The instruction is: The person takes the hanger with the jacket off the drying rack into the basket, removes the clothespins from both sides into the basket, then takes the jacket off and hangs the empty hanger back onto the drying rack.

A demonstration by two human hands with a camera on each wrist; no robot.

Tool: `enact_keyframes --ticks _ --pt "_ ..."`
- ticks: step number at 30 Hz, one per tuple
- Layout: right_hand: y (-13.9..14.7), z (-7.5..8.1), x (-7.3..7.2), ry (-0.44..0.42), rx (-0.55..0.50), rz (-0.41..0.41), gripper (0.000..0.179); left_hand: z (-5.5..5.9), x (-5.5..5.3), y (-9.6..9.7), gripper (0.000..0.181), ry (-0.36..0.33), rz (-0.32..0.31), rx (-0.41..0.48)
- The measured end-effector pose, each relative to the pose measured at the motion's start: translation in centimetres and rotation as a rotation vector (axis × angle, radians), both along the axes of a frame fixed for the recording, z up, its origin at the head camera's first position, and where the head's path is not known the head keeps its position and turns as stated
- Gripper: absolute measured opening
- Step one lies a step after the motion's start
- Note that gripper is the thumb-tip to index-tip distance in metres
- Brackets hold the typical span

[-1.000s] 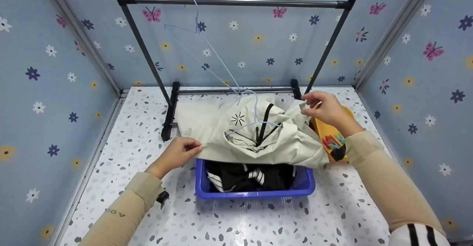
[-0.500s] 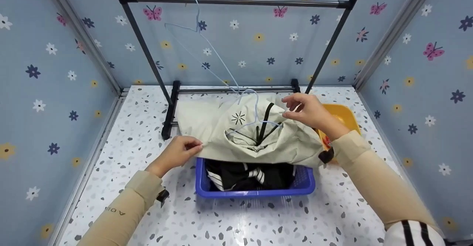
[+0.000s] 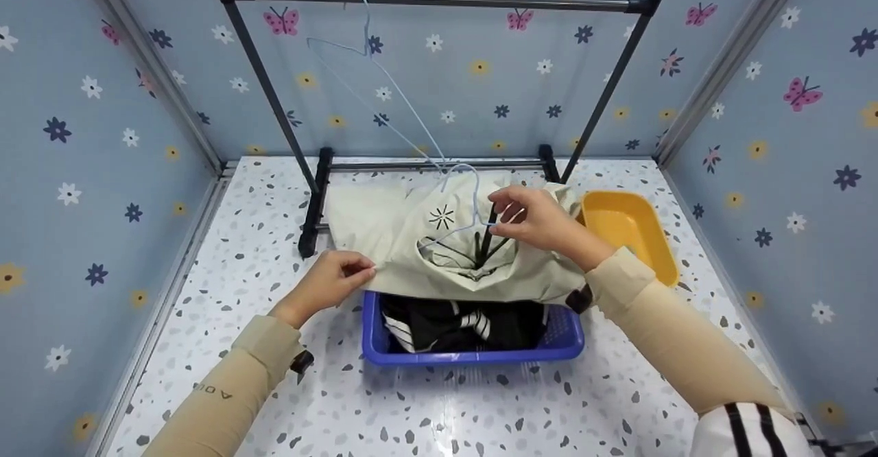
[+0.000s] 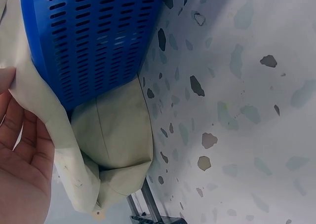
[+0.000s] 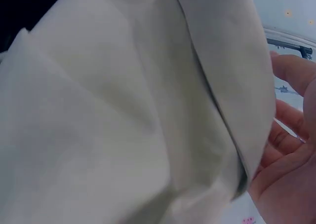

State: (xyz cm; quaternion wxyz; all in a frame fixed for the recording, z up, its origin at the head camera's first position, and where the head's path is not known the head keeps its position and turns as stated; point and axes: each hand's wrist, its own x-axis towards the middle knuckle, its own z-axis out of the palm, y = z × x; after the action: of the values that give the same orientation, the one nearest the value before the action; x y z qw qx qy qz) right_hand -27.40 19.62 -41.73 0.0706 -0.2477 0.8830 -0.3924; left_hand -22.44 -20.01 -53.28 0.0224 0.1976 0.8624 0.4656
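Over the rear of one blue perforated plastic basket (image 3: 473, 358) lies one cream fabric garment (image 3: 403, 268), one pale-blue wire hanger (image 3: 475, 200) in its neck; a second wire hanger (image 3: 368, 21) hangs behind. Your left hand (image 3: 331, 278) pinches the garment's edge; your right hand (image 3: 538, 220) is half curled, its hold undeterminable. Left wrist view alone shows the basket's slotted outer side. Your tan left sleeve (image 3: 240, 378) bears partly legible lettering.

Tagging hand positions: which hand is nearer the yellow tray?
Right: the right hand is left of the yellow tray; the left hand is farther, pinching an edge of the cream garment.
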Motion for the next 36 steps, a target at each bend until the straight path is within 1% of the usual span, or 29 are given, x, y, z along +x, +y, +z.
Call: enact_keyframes --ticks 2,6,14,16,20,24,25,29,32,36 --pt "-0.4 -0.3 0.0 -0.007 -0.012 -0.004 0.053 0.1 0.0 0.0 0.010 -0.002 0.000 0.002" --pt "-1.0 -0.9 -0.2 0.019 -0.034 -0.007 0.051 0.3 -0.1 0.1 0.010 -0.005 -0.002 -0.010" --pt "-1.9 -1.4 -0.2 -0.006 -0.034 -0.015 0.046 0.8 -0.2 0.6 0.010 -0.015 -0.019 -0.009" --pt "-2.2 -1.5 -0.1 -0.013 -0.039 -0.010 0.041 1.0 -0.3 0.8 0.013 -0.006 -0.031 -0.011" --pt "-2.8 -1.6 -0.1 -0.033 -0.066 0.011 0.028 1.3 -0.5 1.4 0.019 0.035 -0.068 -0.032" --pt "-3.1 -1.6 -0.1 -0.018 -0.068 0.033 0.013 1.5 -0.7 1.6 0.018 0.073 -0.093 -0.037" --pt "-3.1 -1.6 -0.1 -0.006 -0.061 0.037 0.014 1.6 -0.7 1.6 0.017 0.082 -0.097 -0.029" --pt "-2.8 -1.2 0.0 0.028 -0.023 0.048 0.028 1.6 -0.8 1.4 0.013 0.104 -0.109 0.020" --pt "-2.2 -0.8 0.0 0.038 0.000 0.047 0.028 1.8 -0.8 1.2 0.013 0.110 -0.100 0.047" --pt "-1.5 -0.1 0.1 0.066 0.028 0.040 0.024 2.0 -0.9 1.0 0.013 0.121 -0.065 0.063"
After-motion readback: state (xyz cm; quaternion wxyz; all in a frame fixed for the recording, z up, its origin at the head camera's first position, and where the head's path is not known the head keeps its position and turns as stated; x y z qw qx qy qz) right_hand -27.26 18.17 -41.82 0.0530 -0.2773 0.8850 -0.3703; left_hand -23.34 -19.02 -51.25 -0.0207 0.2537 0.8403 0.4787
